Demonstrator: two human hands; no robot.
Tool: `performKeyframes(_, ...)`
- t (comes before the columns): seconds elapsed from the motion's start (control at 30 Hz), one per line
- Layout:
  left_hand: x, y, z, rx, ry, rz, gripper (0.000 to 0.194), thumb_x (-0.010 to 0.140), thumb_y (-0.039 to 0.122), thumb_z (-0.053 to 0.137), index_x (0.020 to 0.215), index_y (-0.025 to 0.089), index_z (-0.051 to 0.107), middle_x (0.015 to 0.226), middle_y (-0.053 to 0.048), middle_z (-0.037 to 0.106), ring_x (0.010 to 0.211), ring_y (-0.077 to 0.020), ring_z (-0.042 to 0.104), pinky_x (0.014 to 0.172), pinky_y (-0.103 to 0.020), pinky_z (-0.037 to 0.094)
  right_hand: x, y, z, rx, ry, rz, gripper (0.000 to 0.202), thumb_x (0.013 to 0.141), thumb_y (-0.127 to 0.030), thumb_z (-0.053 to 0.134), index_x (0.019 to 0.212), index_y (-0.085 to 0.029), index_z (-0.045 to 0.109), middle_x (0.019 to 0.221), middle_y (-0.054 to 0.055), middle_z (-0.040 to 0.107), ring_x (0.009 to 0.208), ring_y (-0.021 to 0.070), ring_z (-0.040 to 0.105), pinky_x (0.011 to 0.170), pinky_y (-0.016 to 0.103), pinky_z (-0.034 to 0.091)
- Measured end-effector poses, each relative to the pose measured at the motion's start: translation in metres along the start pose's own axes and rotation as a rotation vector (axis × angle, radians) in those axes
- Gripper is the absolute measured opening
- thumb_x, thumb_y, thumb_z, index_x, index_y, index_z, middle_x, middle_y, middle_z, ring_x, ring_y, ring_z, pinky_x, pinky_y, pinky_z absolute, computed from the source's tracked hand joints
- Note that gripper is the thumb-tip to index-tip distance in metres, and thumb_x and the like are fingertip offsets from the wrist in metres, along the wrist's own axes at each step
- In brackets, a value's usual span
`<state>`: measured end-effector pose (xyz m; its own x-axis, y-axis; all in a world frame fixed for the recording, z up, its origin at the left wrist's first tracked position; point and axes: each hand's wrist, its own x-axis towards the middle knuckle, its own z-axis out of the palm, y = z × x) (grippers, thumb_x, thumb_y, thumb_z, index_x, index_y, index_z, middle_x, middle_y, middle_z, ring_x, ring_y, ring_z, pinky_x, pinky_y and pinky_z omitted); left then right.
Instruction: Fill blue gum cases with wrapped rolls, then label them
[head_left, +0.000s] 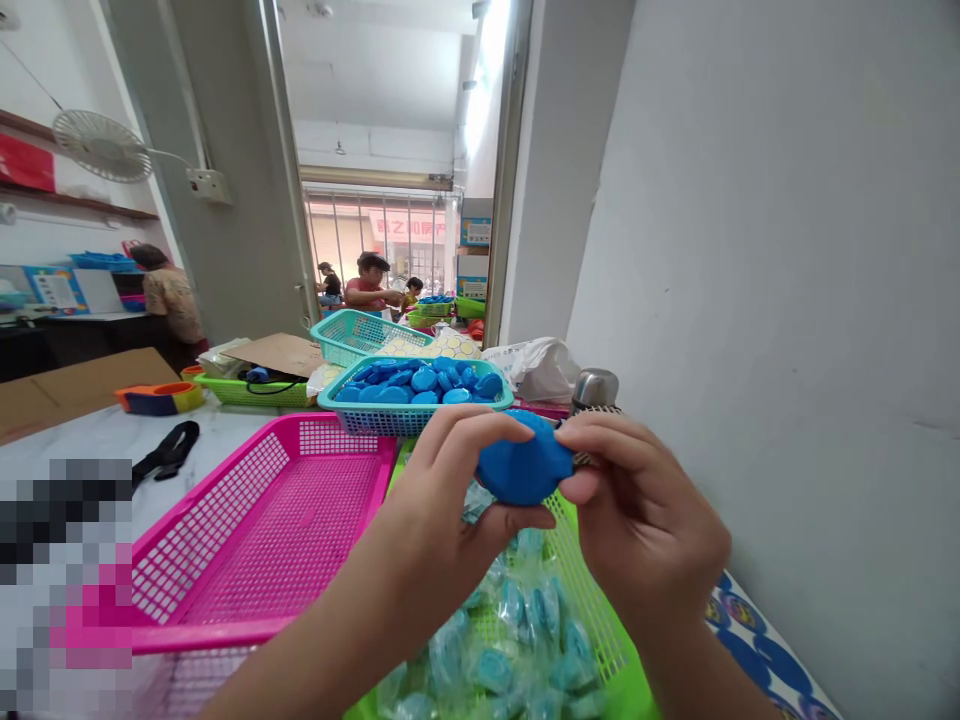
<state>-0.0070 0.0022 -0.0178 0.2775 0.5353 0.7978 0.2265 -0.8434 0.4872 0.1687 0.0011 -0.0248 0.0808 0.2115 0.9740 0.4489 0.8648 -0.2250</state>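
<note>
A round blue plastic piece [521,465] is held up between both hands. My left hand [442,490] grips it from the left, fingers over the top and thumb below. With thumb and fingertips, my right hand [645,510] pinches its right edge. Underneath is a green basket [592,570] holding several clear-wrapped light-blue pieces [499,668]. Behind the hands, a turquoise basket [375,418] is heaped with blue round pieces [424,380] like the held one. What the right fingertips cover is hidden.
A pink basket [277,530] sits to the left. Beyond it are a tape dispenser [159,398], a black strap [169,450] and a green tray [255,392]. A steel flask [595,387] and a white plastic bag [544,370] stand behind. A wall [787,300] bounds the right; people sit farther back.
</note>
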Motion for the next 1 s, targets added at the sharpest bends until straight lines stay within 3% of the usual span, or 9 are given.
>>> performKeyframes(0.07, 0.003, 0.004, -0.003, -0.01, -0.079, -0.172, 0.03, 0.1, 0.049, 0.06, 0.125, 0.036, 0.05, 0.109, -0.001, 0.062, 0.093, -0.0179, 0.064, 0.08, -0.032, 0.053, 0.003, 0.001, 0.0, 0.058, -0.065, 0.068, 0.025, 0.093, -0.017, 0.071, 0.114, -0.028, 0.076, 0.109, 0.003, 0.07, 0.095, 0.0158, 0.07, 0.078, 0.023, 0.062)
performKeyframes(0.13, 0.004, 0.006, -0.005, -0.132, -0.162, -0.357, 0.039, 0.103, 0.061, 0.042, 0.129, 0.031, 0.048, 0.092, -0.001, 0.063, 0.076, -0.0169, 0.064, 0.067, -0.031, 0.051, 0.006, 0.002, 0.0, 0.202, -0.172, 0.152, 0.026, 0.094, -0.027, 0.073, 0.119, -0.03, 0.076, 0.117, 0.006, 0.068, 0.1, 0.0178, 0.071, 0.079, 0.025, 0.065)
performKeyframes(0.2, 0.005, 0.005, -0.005, -0.256, -0.201, -0.451, 0.05, 0.102, 0.067, 0.034, 0.132, 0.028, 0.045, 0.084, 0.0, 0.061, 0.07, -0.017, 0.063, 0.061, -0.03, 0.049, 0.008, 0.001, 0.0, 0.345, -0.232, 0.249, 0.028, 0.093, -0.033, 0.075, 0.12, -0.031, 0.076, 0.119, 0.007, 0.071, 0.102, 0.0201, 0.073, 0.082, 0.028, 0.067)
performKeyframes(0.3, 0.004, 0.002, -0.006, -0.336, -0.221, -0.498, 0.055, 0.1, 0.071, 0.038, 0.132, 0.027, 0.045, 0.085, 0.0, 0.062, 0.071, -0.0161, 0.063, 0.062, -0.029, 0.049, 0.009, 0.001, -0.001, 0.426, -0.178, 0.395, 0.029, 0.088, -0.03, 0.081, 0.117, -0.029, 0.077, 0.106, 0.005, 0.08, 0.095, 0.0199, 0.078, 0.082, 0.028, 0.068)
performKeyframes(0.43, 0.005, 0.002, -0.008, -0.316, -0.293, -0.497, 0.046, 0.099, 0.063, 0.051, 0.127, 0.027, 0.057, 0.089, 0.0, 0.064, 0.079, -0.0156, 0.063, 0.068, -0.028, 0.051, 0.013, 0.0, -0.005, 0.407, -0.108, 0.494, 0.024, 0.082, -0.024, 0.085, 0.105, -0.03, 0.081, 0.097, 0.001, 0.083, 0.087, 0.0172, 0.08, 0.078, 0.022, 0.067)
performKeyframes(0.53, 0.009, 0.006, -0.008, -0.356, -0.258, -0.493, 0.041, 0.096, 0.053, 0.064, 0.122, 0.022, 0.065, 0.09, -0.002, 0.069, 0.08, -0.0155, 0.065, 0.067, -0.026, 0.053, 0.018, 0.0, -0.011, 0.326, -0.142, 0.487, 0.013, 0.082, -0.025, 0.085, 0.094, -0.028, 0.083, 0.094, 0.002, 0.083, 0.086, 0.0183, 0.08, 0.075, 0.021, 0.067)
performKeyframes(0.67, 0.013, 0.011, -0.007, -0.538, -0.181, -0.547, 0.038, 0.09, 0.042, 0.077, 0.117, 0.016, 0.07, 0.085, -0.002, 0.072, 0.071, -0.0119, 0.068, 0.066, -0.021, 0.057, 0.021, 0.002, -0.017, 0.377, -0.259, 0.503, 0.02, 0.084, -0.027, 0.083, 0.104, -0.027, 0.082, 0.098, 0.004, 0.082, 0.086, 0.0209, 0.08, 0.074, 0.027, 0.069)
performKeyframes(0.87, 0.013, 0.013, -0.003, -0.628, -0.107, -0.533, 0.024, 0.088, 0.03, 0.078, 0.106, 0.014, 0.073, 0.078, -0.001, 0.074, 0.062, -0.0092, 0.069, 0.06, -0.017, 0.058, 0.017, 0.002, -0.019, 0.379, -0.208, 0.508, 0.016, 0.082, -0.029, 0.085, 0.097, -0.024, 0.082, 0.096, 0.006, 0.082, 0.087, 0.0219, 0.08, 0.074, 0.027, 0.069)
performKeyframes(1.0, 0.011, 0.017, -0.001, -0.605, -0.104, -0.576, 0.021, 0.081, 0.025, 0.083, 0.088, 0.015, 0.067, 0.067, 0.003, 0.067, 0.054, -0.0081, 0.065, 0.05, -0.014, 0.053, 0.016, 0.005, -0.019, 0.456, -0.247, 0.519, 0.015, 0.077, -0.031, 0.089, 0.083, -0.022, 0.078, 0.083, 0.002, 0.078, 0.074, 0.0161, 0.076, 0.063, 0.02, 0.066)
